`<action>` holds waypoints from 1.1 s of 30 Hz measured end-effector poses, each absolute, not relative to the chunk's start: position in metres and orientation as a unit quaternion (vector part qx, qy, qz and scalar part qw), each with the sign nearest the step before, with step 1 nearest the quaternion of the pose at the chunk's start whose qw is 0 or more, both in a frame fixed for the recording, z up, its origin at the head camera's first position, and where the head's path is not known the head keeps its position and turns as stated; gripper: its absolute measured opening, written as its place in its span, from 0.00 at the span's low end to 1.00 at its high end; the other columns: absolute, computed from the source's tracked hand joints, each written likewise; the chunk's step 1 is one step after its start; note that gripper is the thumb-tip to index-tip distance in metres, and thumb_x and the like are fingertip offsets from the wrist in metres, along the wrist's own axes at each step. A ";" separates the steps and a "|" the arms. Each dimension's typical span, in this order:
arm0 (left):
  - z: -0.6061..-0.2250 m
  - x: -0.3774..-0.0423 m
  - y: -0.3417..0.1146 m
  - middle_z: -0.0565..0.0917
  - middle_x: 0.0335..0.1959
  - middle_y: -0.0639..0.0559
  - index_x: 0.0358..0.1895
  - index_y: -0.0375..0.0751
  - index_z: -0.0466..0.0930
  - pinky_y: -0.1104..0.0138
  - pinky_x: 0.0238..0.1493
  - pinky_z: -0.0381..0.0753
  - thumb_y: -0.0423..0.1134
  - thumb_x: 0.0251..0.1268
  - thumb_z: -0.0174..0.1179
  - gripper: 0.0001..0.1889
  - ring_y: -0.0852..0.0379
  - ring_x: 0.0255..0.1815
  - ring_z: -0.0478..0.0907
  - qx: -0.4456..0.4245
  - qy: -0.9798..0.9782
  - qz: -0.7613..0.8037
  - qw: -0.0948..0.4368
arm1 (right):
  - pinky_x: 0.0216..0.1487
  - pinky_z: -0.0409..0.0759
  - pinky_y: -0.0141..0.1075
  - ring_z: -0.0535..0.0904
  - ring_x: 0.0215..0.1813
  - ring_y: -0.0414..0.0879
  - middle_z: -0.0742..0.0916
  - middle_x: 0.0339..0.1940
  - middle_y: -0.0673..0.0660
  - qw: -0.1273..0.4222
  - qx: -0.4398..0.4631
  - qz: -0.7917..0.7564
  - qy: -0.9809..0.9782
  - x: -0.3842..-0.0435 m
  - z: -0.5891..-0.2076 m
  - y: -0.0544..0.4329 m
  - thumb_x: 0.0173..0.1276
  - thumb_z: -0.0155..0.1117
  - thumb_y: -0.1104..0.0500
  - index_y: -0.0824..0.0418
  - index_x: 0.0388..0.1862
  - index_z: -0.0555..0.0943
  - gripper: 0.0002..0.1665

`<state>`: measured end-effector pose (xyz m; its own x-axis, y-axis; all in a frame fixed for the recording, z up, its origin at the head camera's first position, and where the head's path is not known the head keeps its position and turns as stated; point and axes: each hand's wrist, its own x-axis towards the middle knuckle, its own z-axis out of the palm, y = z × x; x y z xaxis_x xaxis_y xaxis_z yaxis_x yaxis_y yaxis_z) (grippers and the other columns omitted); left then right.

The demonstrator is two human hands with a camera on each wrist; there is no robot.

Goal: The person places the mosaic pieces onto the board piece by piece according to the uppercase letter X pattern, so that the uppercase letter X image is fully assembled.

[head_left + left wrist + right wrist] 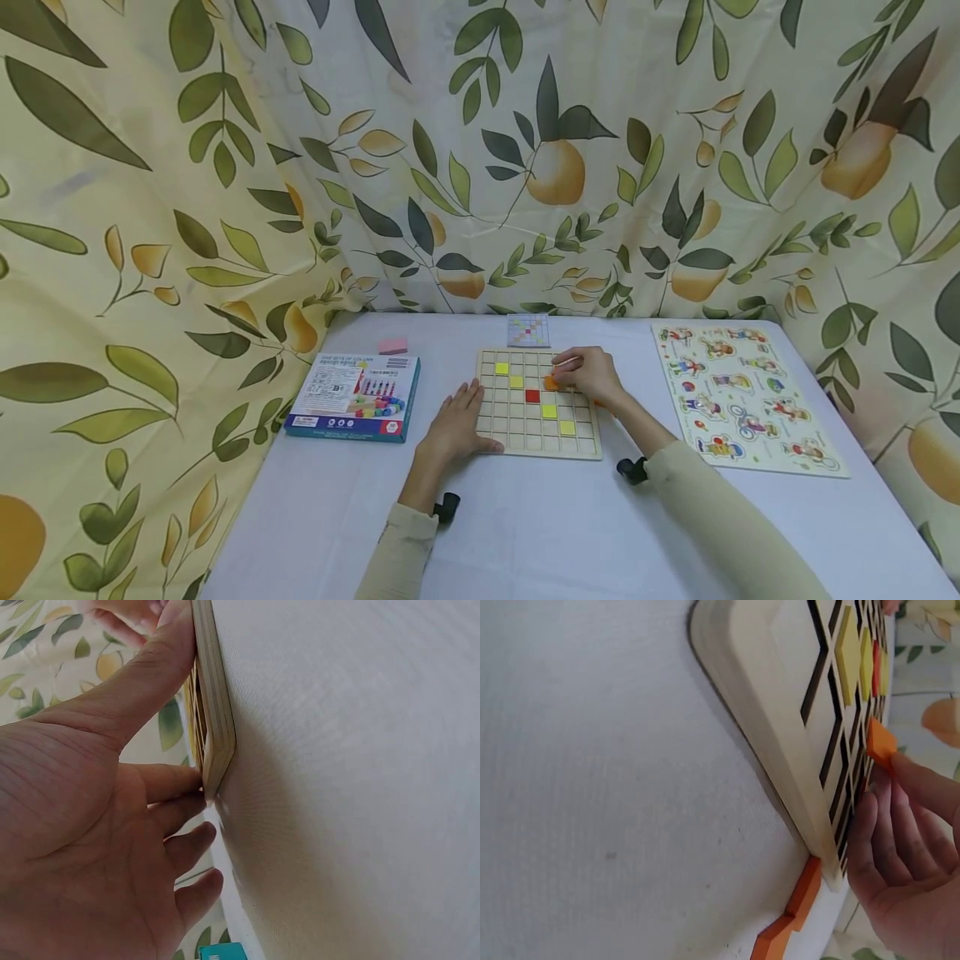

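A wooden grid board [495, 421] lies on the table before me. Flat square tiles sit in its cells in a diagonal: a red tile [532, 396] in the middle, with yellow tiles [550, 411] on either side. My right hand [596, 377] pinches an orange tile [881, 741] between thumb and fingers, close over the board's upper right part. My left hand [452, 427] rests along the board's left edge with fingers extended, its thumb against the front edge. Beside the board's right edge lie loose orange tiles [804, 892], mostly hidden by my right hand in the head view.
Behind the board lies a small card [528, 331] with a coloured grid pattern. To the left is a boxed set [352, 398], with a pink block [393, 346] behind it. A picture board [738, 396] with cartoon figures lies at the right. A patterned curtain hangs behind the table.
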<state>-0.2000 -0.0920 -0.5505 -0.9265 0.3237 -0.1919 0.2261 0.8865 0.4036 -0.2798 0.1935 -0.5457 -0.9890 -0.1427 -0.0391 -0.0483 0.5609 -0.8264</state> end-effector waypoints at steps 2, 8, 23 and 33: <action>-0.554 -0.202 -0.092 0.49 0.87 0.47 0.84 0.37 0.52 0.51 0.85 0.46 0.62 0.51 0.78 0.63 0.47 0.87 0.43 0.141 0.963 0.191 0.127 | 0.44 0.85 0.35 0.90 0.39 0.44 0.93 0.35 0.53 0.042 -0.057 -0.456 0.887 -0.281 -0.549 0.192 0.64 0.78 0.63 0.64 0.51 0.89 0.16; -0.560 -0.204 -0.090 0.48 0.87 0.48 0.84 0.38 0.52 0.51 0.85 0.46 0.61 0.51 0.79 0.63 0.48 0.87 0.43 0.136 0.965 0.186 0.127 | 0.49 0.83 0.43 0.89 0.38 0.43 0.92 0.33 0.50 0.024 -0.068 -0.429 0.900 -0.282 -0.552 0.187 0.65 0.78 0.62 0.60 0.45 0.90 0.10; -0.554 -0.201 -0.088 0.49 0.87 0.46 0.84 0.36 0.52 0.50 0.85 0.47 0.61 0.52 0.78 0.62 0.46 0.87 0.43 0.143 0.964 0.185 0.128 | 0.44 0.85 0.41 0.90 0.42 0.47 0.93 0.38 0.52 -0.033 -0.102 -0.424 0.899 -0.265 -0.541 0.204 0.66 0.78 0.63 0.61 0.46 0.91 0.10; -0.550 -0.199 -0.089 0.49 0.87 0.46 0.84 0.36 0.52 0.50 0.85 0.46 0.61 0.52 0.78 0.62 0.46 0.87 0.44 0.136 0.964 0.187 0.130 | 0.44 0.86 0.44 0.89 0.41 0.49 0.92 0.37 0.54 -0.029 -0.075 -0.377 0.923 -0.247 -0.533 0.232 0.68 0.75 0.63 0.64 0.46 0.90 0.10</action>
